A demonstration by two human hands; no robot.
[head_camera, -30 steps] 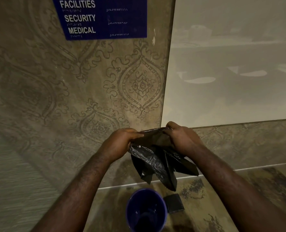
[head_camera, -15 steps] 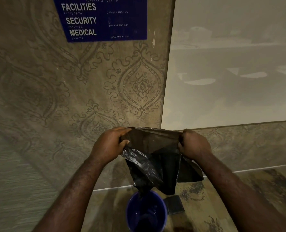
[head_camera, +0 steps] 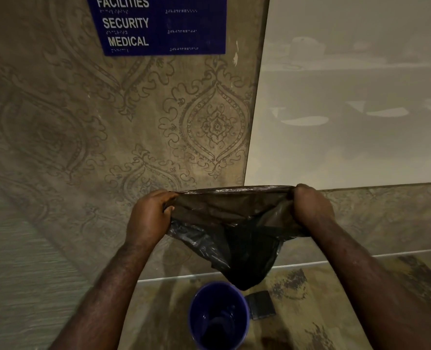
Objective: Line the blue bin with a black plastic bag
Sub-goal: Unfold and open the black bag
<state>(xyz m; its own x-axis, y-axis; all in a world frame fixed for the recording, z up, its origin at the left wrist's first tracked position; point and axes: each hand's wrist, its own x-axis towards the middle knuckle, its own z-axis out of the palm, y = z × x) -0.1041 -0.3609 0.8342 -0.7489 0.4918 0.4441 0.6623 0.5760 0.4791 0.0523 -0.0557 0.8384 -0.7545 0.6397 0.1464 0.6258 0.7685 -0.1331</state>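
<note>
Patterned wall [head_camera: 108, 135] ahead with blue sign [head_camera: 159, 24]. I see left hand [head_camera: 147, 218] and right hand [head_camera: 310, 210] each pinching the black plastic bag [head_camera: 234, 236] rim, mouth stretched wide, bag hanging just above the blue bin [head_camera: 218, 317] on the floor [head_camera: 335, 299]

Blue bin [head_camera: 218, 314] mouth unblocked; black bag [head_camera: 234, 236] hangs just above; small dark object [head_camera: 261, 305] beside bin
</note>
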